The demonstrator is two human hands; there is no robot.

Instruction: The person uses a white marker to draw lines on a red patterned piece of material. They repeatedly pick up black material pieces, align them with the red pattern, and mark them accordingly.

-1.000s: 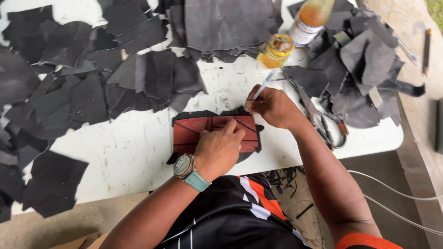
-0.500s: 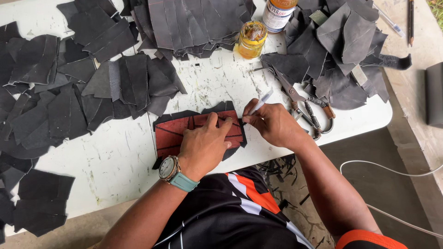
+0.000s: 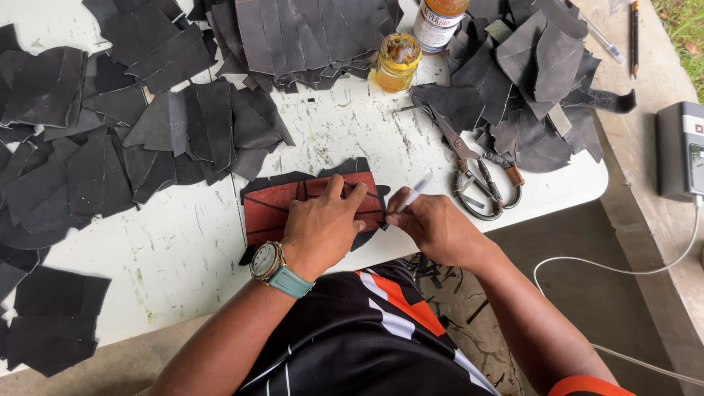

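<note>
We press our left hand flat, fingers spread, on the reddish-brown template lying over a dark leather piece at the white table's near edge. Our right hand pinches a white pen at the template's right edge, with the scissors lying just beyond.

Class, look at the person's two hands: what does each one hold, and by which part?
The right hand pinches a white pen near its lower end. The left hand grips nothing; it presses flat on the red template, over its right half.
</note>
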